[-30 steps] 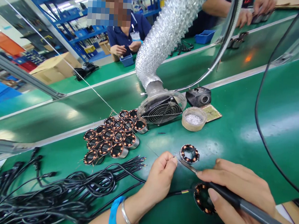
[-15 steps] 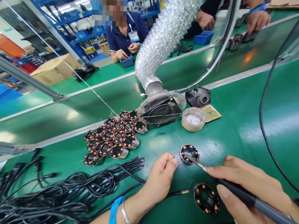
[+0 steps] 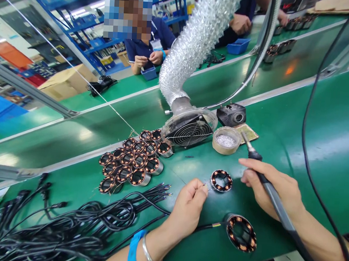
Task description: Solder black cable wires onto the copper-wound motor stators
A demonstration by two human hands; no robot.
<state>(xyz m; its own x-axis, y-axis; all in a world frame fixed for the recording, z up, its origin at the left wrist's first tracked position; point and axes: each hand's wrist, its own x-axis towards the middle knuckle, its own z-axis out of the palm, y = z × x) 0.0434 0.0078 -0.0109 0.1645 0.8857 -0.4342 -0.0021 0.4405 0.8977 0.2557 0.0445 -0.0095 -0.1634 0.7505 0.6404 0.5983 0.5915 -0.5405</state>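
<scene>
Hand work at a green bench (image 3: pixel 279 132). Centre: left hand (image 3: pixel 189 204), closed in a pinch on a fine strand (image 3: pixel 210 189), just beside the left edge of a copper-wound ring (image 3: pixel 228 184). Right: right hand (image 3: pixel 278 186), wrapped around the handle of a soldering iron (image 3: pixel 278 209), metal tip pointing up and away, toward a flat tan pad (image 3: pixel 252 134); contact between tip and pad, not possible to tell from this angle. Near the pad: a round tub (image 3: pixel 224 150) of silvery bits and a black block (image 3: pixel 229 114) with a round hole. Nearer than the first ring: a second wound ring (image 3: pixel 251 236), near the coloured wire ends of a black cable (image 3: pixel 206 227). Left of the tub: a fan (image 3: pixel 189 132) with a wire guard, beneath a crinkled silver duct (image 3: pixel 184 61). Farther left: a cluster of similar rings (image 3: pixel 139 177), packed close together; below these, a tangled bundle of black cables (image 3: pixel 99 216). On the left wrist: a blue band (image 3: pixel 133 249) and a metal bangle (image 3: pixel 147 251). Across the bench: a co-worker's hands (image 3: pixel 155 57), close together just above a small blue bin (image 3: pixel 149 73).
</scene>
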